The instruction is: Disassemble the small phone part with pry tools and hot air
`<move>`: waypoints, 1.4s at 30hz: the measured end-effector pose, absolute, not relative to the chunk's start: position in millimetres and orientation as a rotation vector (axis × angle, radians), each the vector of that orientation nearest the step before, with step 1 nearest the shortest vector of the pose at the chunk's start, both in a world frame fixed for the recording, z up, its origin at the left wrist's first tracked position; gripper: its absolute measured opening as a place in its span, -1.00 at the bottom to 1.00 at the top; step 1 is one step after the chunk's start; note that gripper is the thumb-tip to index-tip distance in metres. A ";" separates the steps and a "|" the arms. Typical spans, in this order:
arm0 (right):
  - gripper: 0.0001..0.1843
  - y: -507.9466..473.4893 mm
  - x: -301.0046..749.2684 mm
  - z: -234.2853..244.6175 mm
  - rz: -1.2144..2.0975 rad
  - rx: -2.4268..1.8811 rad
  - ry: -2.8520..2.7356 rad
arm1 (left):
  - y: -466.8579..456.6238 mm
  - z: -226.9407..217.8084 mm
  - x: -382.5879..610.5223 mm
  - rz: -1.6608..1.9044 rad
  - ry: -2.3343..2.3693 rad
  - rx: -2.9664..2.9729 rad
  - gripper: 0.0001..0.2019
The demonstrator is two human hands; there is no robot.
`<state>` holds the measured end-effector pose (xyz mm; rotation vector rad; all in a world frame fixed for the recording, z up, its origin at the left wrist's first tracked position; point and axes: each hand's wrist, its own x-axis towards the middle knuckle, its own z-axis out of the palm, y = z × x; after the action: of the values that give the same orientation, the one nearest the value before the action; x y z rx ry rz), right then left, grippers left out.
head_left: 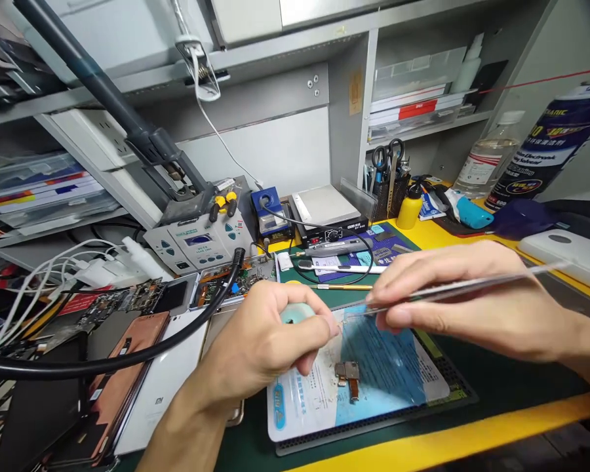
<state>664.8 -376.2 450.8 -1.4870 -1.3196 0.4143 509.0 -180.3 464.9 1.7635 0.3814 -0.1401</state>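
L hand (275, 335) curled, R hand (472, 311) flatter (both pinching), close tog.

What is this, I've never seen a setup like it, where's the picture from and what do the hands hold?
No robot here: these are one person's bare hands, seen from a camera worn on the head. The right hand holds a thin metal tool, probably tweezers, pointing towards the left hand, which curls around a round pale-green thing, partly hidden. Below them, a small electronic part with brown ribbons lies on a blue-and-white sheet, over a green mat. Behind stands a grey control box.
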 end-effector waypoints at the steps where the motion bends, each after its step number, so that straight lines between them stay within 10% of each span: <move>1: -0.71 -377.5 663.6 451.1 0.315 -1.462 -1.408 | -179.9 464.5 508.9 -0.127 0.365 1.716 -0.80; 42: -0.41 -380.9 656.6 447.1 0.117 -1.282 -1.703 | -183.4 465.0 509.1 -0.171 0.298 1.544 -0.83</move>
<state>656.6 -380.9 447.1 -1.2820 -1.7030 0.1174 509.1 -183.4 465.0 1.5444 0.2982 -0.1709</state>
